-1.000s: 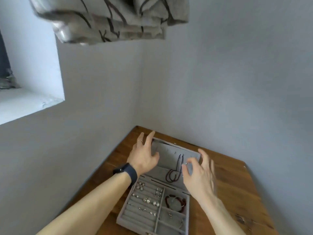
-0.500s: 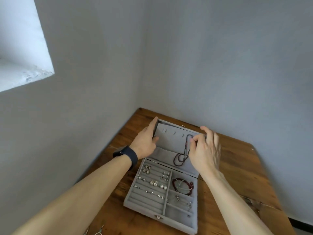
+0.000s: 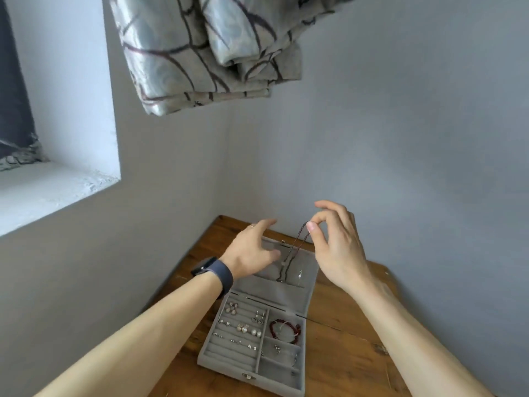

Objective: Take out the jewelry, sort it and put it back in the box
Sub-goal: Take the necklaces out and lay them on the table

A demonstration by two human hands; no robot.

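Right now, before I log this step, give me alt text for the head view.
The right hand pinches the top of a dark braided cord necklace hanging over the open lid of a grey velvet jewellery box on a brown wooden table. The left hand hovers open over the lid. Inside lie small silver and pearl earrings and a red beaded bracelet.

wooden table [image 3: 343,353]: in the room corner, against the grey wall [image 3: 400,138] | patterned curtain [image 3: 200,53]: bunched in folds, hanging at top | white windowsill [image 3: 43,190]: left | dark cloth [image 3: 14,96]: far left edge, above the windowsill
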